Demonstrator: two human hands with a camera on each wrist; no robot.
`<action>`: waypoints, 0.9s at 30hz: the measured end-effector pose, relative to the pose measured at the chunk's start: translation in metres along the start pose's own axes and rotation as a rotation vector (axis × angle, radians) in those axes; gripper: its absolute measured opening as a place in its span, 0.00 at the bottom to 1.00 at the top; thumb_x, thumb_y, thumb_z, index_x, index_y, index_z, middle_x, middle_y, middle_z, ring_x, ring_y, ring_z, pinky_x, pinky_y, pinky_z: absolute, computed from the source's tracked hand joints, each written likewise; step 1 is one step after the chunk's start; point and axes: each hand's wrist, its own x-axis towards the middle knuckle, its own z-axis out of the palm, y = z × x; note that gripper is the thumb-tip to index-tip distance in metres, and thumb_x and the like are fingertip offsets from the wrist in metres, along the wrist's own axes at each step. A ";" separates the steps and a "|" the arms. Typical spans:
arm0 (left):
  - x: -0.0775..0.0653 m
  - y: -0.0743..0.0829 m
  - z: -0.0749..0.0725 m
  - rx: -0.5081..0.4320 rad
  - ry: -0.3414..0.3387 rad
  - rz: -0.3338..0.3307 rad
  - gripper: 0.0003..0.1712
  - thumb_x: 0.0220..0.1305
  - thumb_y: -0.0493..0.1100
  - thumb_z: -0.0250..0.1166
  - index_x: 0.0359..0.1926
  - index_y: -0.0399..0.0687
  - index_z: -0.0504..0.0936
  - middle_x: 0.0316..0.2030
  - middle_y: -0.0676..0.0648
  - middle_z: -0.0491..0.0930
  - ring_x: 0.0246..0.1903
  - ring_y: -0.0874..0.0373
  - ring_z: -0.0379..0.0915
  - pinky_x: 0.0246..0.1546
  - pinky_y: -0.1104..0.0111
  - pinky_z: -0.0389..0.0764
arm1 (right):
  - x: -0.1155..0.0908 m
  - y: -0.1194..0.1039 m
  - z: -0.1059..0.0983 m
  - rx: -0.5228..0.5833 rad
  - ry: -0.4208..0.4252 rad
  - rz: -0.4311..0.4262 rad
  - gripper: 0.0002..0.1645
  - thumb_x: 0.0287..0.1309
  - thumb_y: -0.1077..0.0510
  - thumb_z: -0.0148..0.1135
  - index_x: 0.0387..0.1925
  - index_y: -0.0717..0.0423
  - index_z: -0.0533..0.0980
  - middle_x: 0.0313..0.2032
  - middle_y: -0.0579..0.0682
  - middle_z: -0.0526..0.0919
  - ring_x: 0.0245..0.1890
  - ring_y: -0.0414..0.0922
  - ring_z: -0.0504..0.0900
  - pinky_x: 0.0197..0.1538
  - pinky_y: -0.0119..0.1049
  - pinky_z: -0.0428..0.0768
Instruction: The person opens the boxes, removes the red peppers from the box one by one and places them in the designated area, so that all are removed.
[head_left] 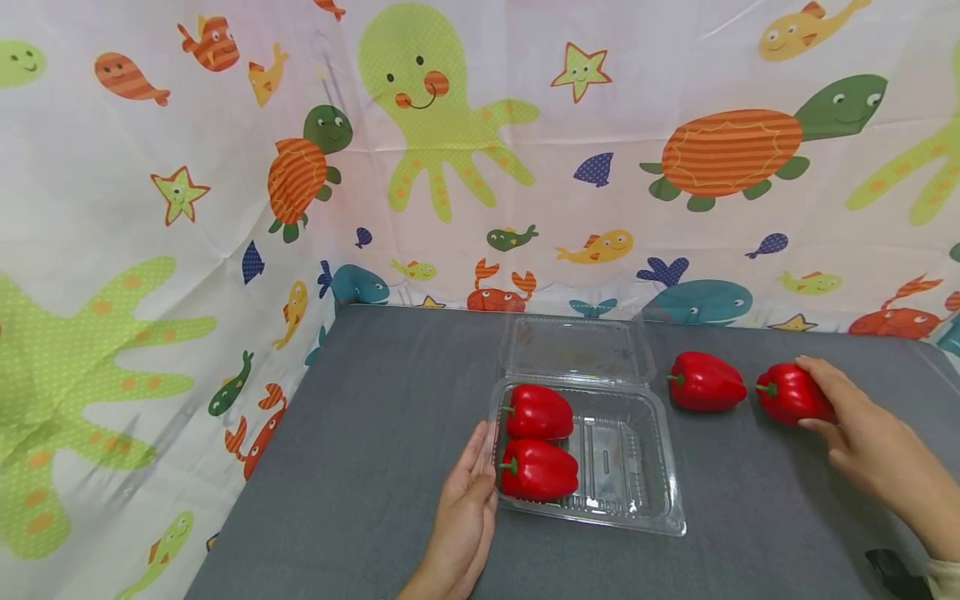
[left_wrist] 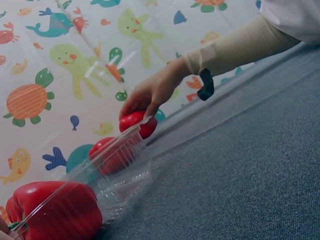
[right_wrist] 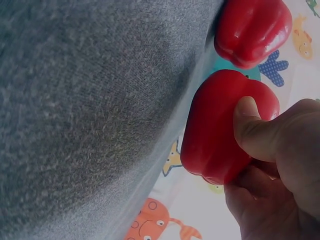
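My right hand (head_left: 862,437) grips a red bell pepper (head_left: 792,393) at the right of the grey table, thumb on its near side in the right wrist view. Just left of it lies another red bell pepper (head_left: 705,382), apart from the hand. My left hand (head_left: 461,508) holds the left rim of a clear plastic clamshell container (head_left: 660,467), fingers along the outer side and thumb by the edge. Inside, along the left wall, two more red bell peppers (head_left: 538,411) lie one behind the other, green stems pointing left. The container's right half shows bare ribbed plastic.
The container's lid (head_left: 577,346) lies folded back toward the rear of the grey table (head_left: 375,433). A curtain (head_left: 480,100) printed with sea animals hangs behind and along the left side. A dark strap (left_wrist: 205,85) sits at the right wrist.
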 end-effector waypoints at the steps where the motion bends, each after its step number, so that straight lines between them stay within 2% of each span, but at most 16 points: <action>1: 0.000 0.000 0.000 0.000 0.001 0.000 0.35 0.84 0.33 0.41 0.85 0.45 0.45 0.84 0.49 0.48 0.84 0.53 0.37 0.81 0.60 0.48 | 0.000 0.000 0.001 0.001 -0.002 0.000 0.64 0.48 0.72 0.79 0.81 0.61 0.52 0.65 0.77 0.65 0.52 0.76 0.69 0.49 0.80 0.73; 12: 0.001 0.000 0.000 -0.003 0.005 0.003 0.36 0.82 0.31 0.41 0.85 0.45 0.45 0.84 0.49 0.48 0.83 0.53 0.38 0.77 0.68 0.55 | 0.003 0.005 0.005 0.000 -0.015 -0.008 0.62 0.48 0.72 0.79 0.80 0.63 0.53 0.64 0.76 0.65 0.51 0.75 0.70 0.49 0.80 0.74; 27: 0.000 0.001 0.000 0.004 0.001 0.001 0.36 0.83 0.31 0.41 0.85 0.45 0.45 0.84 0.49 0.48 0.83 0.53 0.38 0.78 0.66 0.54 | 0.000 0.006 0.008 0.009 -0.055 0.045 0.63 0.51 0.71 0.77 0.81 0.62 0.50 0.69 0.81 0.61 0.56 0.78 0.67 0.50 0.81 0.72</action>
